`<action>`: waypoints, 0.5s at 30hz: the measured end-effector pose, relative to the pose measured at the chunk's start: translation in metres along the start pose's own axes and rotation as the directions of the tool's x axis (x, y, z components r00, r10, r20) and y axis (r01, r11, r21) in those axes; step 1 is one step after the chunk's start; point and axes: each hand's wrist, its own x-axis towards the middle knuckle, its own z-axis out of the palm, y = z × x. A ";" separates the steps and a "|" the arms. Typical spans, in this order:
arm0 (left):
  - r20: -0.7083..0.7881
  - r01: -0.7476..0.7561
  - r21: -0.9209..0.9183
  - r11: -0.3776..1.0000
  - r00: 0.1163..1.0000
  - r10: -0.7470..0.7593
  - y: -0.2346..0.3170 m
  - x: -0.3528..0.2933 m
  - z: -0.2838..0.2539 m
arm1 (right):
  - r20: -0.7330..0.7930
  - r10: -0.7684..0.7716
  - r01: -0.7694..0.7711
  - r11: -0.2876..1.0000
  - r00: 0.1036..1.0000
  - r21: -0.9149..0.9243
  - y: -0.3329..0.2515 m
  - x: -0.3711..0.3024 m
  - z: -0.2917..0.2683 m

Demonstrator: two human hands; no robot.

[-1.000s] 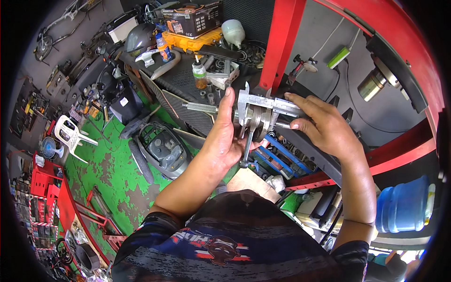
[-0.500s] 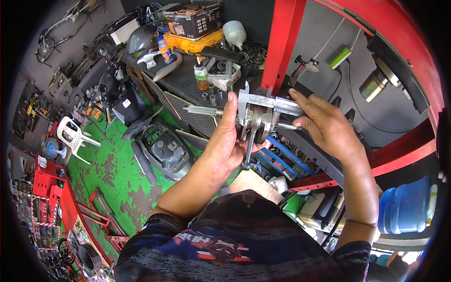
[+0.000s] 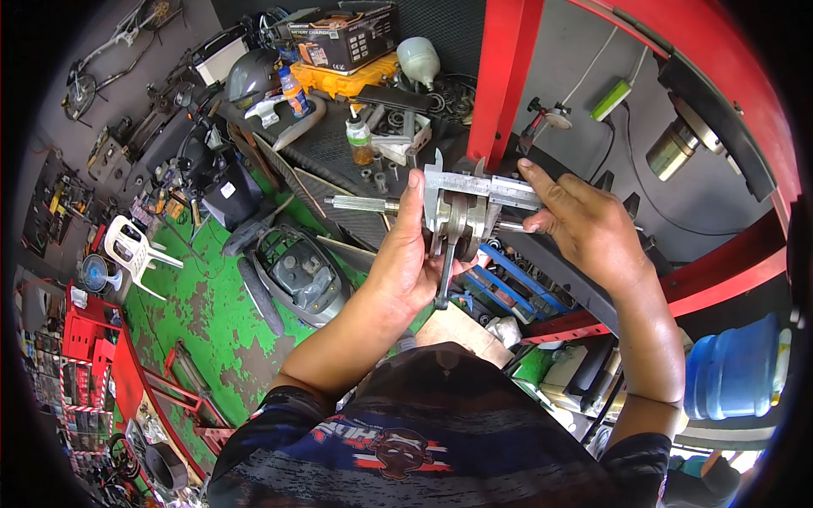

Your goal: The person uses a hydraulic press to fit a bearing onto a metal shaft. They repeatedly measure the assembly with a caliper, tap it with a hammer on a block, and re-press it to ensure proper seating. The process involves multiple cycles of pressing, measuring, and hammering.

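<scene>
A metal crankshaft (image 3: 483,222) with round webs and a splined shaft end rests in my left hand (image 3: 406,254), whose thumb stands up along its left side. Its connecting rod (image 3: 449,254) hangs down toward me between the webs. Across the top of the webs lies a steel vernier caliper (image 3: 474,184), its jaws at the left end. My right hand (image 3: 589,224) grips the caliper's right end between fingers and thumb. The fingers under the crankshaft are mostly hidden.
A red press frame (image 3: 506,85) rises just beyond my hands. The dark workbench (image 3: 326,161) holds a bottle of amber liquid (image 3: 359,140), a boxed charger (image 3: 347,38) and loose parts. A scooter body (image 3: 296,262) stands on the green floor at left; a blue water jug (image 3: 730,368) sits at right.
The caliper and crankshaft have shifted slightly left, and the connecting rod's face has turned a little. Both hands keep their hold.
</scene>
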 end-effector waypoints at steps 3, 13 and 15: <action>0.024 -0.010 0.014 1.000 1.000 0.009 -0.002 0.001 -0.004 | -0.027 -0.019 0.018 0.999 0.999 -0.045 0.002 -0.002 0.001; 0.050 -0.031 -0.013 0.999 0.998 0.031 -0.007 0.007 -0.008 | -0.038 -0.055 0.049 0.989 0.998 -0.139 0.001 0.002 -0.004; 0.067 -0.037 -0.021 0.999 0.997 0.038 -0.007 0.007 -0.007 | -0.045 -0.057 0.050 0.988 0.997 -0.148 0.000 0.001 -0.005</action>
